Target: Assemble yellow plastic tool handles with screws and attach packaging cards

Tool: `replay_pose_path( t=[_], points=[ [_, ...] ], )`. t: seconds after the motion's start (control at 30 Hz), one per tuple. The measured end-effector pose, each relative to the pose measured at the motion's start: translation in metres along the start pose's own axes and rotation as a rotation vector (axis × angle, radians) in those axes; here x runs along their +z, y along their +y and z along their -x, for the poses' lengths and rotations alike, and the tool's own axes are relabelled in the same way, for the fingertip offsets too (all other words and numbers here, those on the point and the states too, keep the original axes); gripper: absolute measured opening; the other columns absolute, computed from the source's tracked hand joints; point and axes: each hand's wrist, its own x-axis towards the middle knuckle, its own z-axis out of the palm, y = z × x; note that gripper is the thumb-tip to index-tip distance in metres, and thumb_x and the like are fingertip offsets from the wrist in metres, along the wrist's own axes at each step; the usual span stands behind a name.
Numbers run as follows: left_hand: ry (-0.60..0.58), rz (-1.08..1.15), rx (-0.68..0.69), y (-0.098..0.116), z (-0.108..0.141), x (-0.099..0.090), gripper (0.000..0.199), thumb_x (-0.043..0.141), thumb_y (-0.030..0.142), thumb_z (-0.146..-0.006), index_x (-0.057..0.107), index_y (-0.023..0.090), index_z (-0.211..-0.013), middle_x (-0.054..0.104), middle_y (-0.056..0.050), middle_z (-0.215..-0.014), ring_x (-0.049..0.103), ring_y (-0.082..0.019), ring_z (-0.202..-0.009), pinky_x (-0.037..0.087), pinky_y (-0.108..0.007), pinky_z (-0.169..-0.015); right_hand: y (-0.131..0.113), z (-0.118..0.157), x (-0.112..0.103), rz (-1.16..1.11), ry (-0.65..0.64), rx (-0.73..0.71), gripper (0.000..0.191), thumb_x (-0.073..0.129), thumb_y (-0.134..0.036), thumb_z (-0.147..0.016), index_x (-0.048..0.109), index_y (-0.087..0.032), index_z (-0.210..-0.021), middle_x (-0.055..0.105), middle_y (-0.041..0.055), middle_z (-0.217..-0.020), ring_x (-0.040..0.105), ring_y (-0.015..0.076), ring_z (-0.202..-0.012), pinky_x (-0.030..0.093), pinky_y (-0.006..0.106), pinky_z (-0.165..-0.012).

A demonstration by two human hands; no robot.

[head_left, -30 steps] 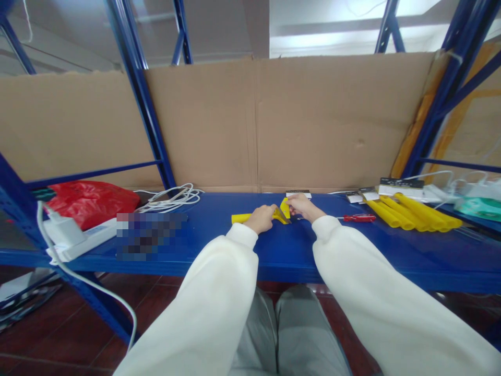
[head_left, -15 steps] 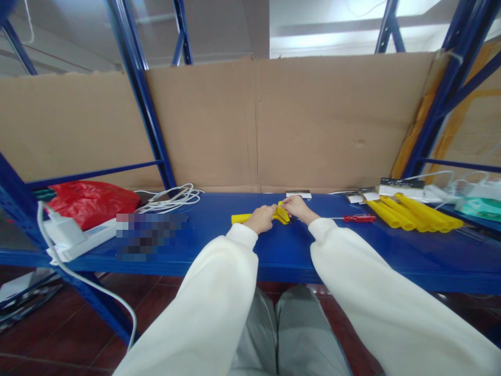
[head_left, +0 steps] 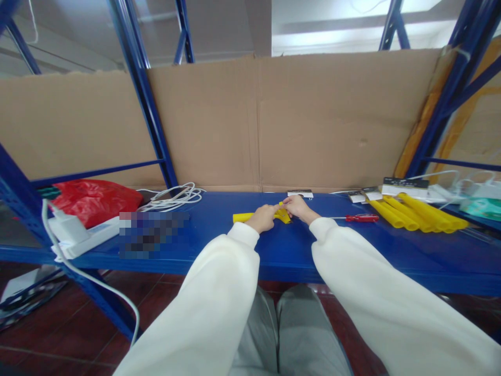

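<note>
Closest in are the white sleeves (head_left: pixel 219 282) and the legs (head_left: pixel 297 324), then the shelf's front edge (head_left: pixel 289 273), with a decent strip of blue shelf between it and the grip, so the wrists have room to pull back or swivel. Left hand (head_left: pixel 263 218) is wrapped over the middle of a yellow tool (head_left: pixel 242 217) lying right on the shelf, round end poking out left of the fist, forked head out to the right. Right hand (head_left: pixel 298 207) has its fingertips pinched on a small yellow piece (head_left: pixel 281 204) at that head; can't tell how tightly. I'd guess the tool's light, stiff plastic, maybe a bit slick on the round part, not too fragile. Holding it mid-body seems right to me, and the little piece looks like fingertip-only stuff. Right of the grip, a red screwdriver (head_left: pixel 362 218) points its shaft at the right hand, so watch sideways sweeps; yellow tubes (head_left: pixel 422 213) sit well beyond it. Left, there's plenty of elbow space before the power strip (head_left: pixel 94 236). Just past the fingers is a white card (head_left: pixel 300 194), then cardboard (head_left: pixel 313 125) limits forward reach.
</note>
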Motion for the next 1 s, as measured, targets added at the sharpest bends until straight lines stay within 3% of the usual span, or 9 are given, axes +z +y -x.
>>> replay_pose_path(
  t=[0.17,0.4,0.7,0.83,1.0],
  points=[
    [0.022,-0.010,0.035,-0.002,-0.001,0.003,0.063,0.055,0.002,-0.085,0.055,0.024,-0.144,0.072,-0.010,-0.124,0.066,-0.024,-0.118,0.050,-0.034,-0.103,0.001,0.000,0.000,0.018,-0.004,-0.003,0.016,0.063,0.001,-0.081,0.062,-0.014,-0.082,0.043,-0.0096,-0.033,0.041,0.0086,-0.030,0.034,0.017,-0.037],
    [0.002,-0.062,0.044,-0.002,-0.003,0.003,0.052,0.054,0.004,-0.085,0.068,0.022,-0.132,0.073,-0.010,-0.117,0.067,-0.024,-0.112,0.050,-0.033,-0.100,-0.004,0.000,-0.008,0.058,0.037,-0.051,0.023,0.058,0.004,-0.080,0.064,-0.012,-0.095,0.046,-0.0108,-0.037,0.044,0.0082,-0.032,0.037,0.017,-0.039],
    [0.005,-0.042,0.055,-0.004,-0.003,0.003,0.050,0.049,0.002,-0.087,0.069,0.017,-0.131,0.070,-0.014,-0.116,0.064,-0.026,-0.112,0.050,-0.034,-0.099,0.002,0.000,-0.022,0.073,0.098,-0.078,0.013,0.061,-0.002,-0.082,0.062,-0.015,-0.081,0.045,-0.0093,-0.044,0.043,0.0064,-0.037,0.036,0.016,-0.043],
    [0.080,-0.006,0.133,-0.006,-0.003,0.005,0.049,0.046,0.001,-0.089,0.071,0.019,-0.127,0.070,-0.012,-0.115,0.062,-0.024,-0.110,0.049,-0.035,-0.100,0.003,0.000,-0.022,-0.059,0.041,-0.021,0.019,0.065,-0.003,-0.080,0.059,-0.016,-0.068,0.054,-0.0046,-0.052,0.051,0.0084,-0.047,0.045,0.019,-0.053],
    [0.170,0.091,0.248,-0.007,-0.005,0.008,0.047,0.044,0.003,-0.091,0.072,0.020,-0.125,0.070,-0.010,-0.120,0.062,-0.022,-0.110,0.049,-0.036,-0.100,0.005,-0.001,-0.024,-0.272,-0.028,0.056,0.023,0.059,0.001,-0.082,0.060,-0.016,-0.067,0.059,-0.0029,-0.056,0.055,0.0092,-0.052,0.046,0.018,-0.055]
  ],
)
